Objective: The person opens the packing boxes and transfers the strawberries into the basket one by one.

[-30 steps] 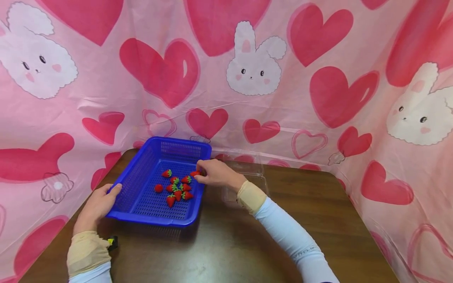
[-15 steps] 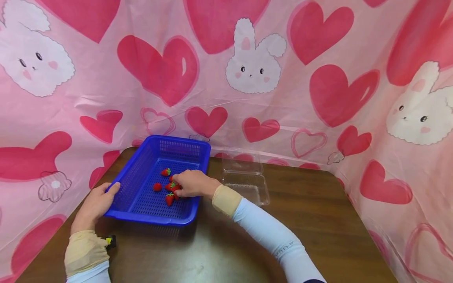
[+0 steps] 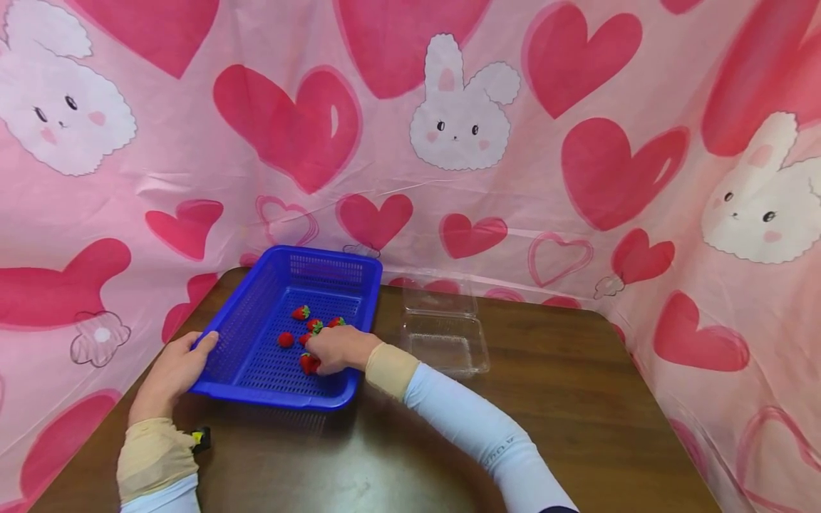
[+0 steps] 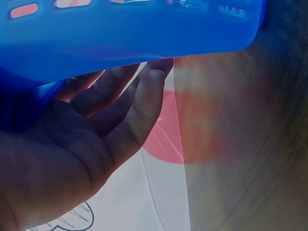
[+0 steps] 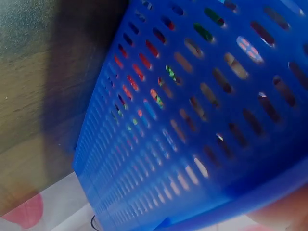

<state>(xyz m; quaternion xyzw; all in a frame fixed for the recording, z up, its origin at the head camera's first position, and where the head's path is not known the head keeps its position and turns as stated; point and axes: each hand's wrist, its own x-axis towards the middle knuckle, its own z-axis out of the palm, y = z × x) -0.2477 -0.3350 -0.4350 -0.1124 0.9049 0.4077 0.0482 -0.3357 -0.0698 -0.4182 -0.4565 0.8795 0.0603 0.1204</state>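
Left hand (image 3: 172,372) steadies blue basket (image 3: 255,324) rim, fingers relaxed. Right hand (image 3: 336,348) inside it, curled over strawberries (image 3: 309,363); whether it grips one, can't tell. Best pinch lightly, one berry.

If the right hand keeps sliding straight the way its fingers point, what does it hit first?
Probably the strawberry just left of the right hand on the basket floor, then the basket's left wall; depth is hard to judge.
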